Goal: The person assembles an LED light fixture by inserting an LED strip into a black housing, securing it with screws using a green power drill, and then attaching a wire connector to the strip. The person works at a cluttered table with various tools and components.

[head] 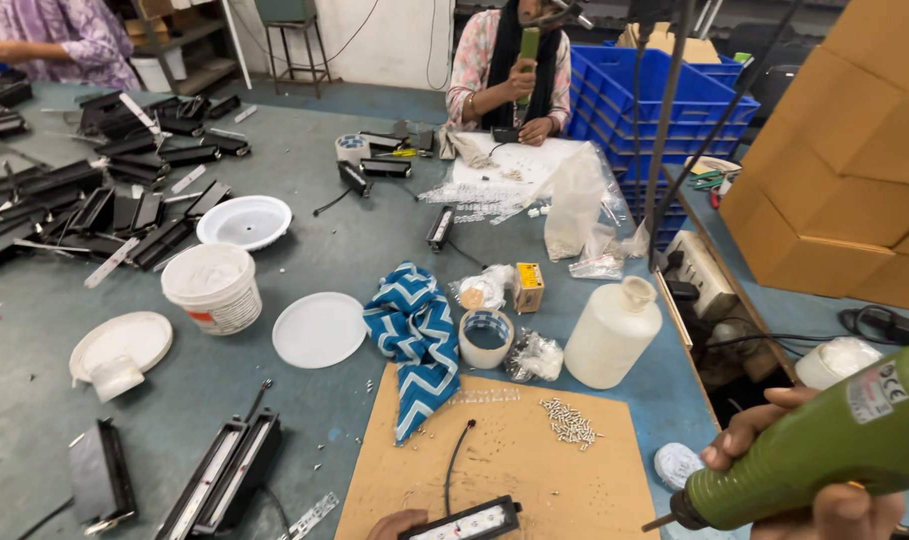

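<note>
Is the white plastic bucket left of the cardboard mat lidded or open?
Open. The white plastic bucket stands upright with its top uncovered, whitish contents visible inside. A round white lid lies flat on the grey table beside it.

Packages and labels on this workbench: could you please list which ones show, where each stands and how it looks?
Small yellow cardboard box: upright mid-table, beside the tape roll.
White plastic tub: left of centre, red-and-white label band.
Green electric screwdriver: in the right hand, pale rectangular sticker.
Brown cardboard cartons: stacked at right, plain.
No screens.
</note>
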